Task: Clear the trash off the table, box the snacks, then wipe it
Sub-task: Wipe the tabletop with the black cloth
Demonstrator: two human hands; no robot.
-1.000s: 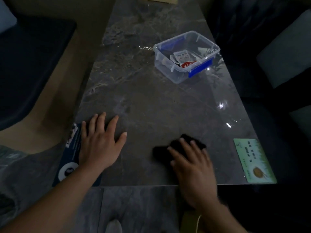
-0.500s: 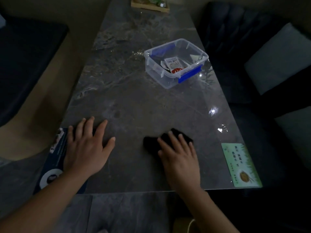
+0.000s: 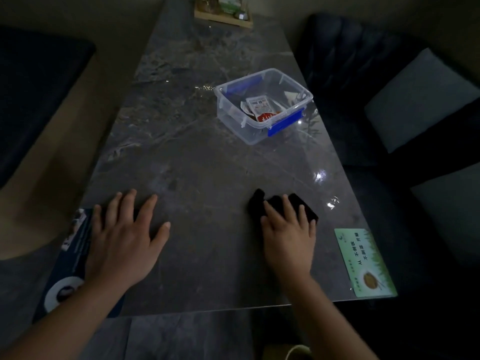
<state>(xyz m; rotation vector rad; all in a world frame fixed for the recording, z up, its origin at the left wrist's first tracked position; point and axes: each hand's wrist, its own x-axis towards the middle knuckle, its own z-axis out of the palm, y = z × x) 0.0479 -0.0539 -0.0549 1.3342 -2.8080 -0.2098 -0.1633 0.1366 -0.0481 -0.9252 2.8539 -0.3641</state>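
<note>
Near the table's (image 3: 207,157) front edge, the right hand (image 3: 287,239) presses flat on a black cloth (image 3: 255,203), wiping underway; the left hand (image 3: 122,242) rests spread. Snack packets (image 3: 259,106) already fill the clear box (image 3: 259,131).

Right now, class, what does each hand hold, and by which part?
The right hand presses flat on the near part of the dark cloth, not gripping it. The left hand holds nothing; it lies flat on the table.

One surface (image 3: 207,178) carries one clear box (image 3: 262,126), one black cloth (image 3: 275,203), one green card (image 3: 365,263), one dark booklet (image 3: 70,268) and one far tray (image 3: 223,18). Two hands: left (image 3: 122,245), right (image 3: 288,240).
</note>
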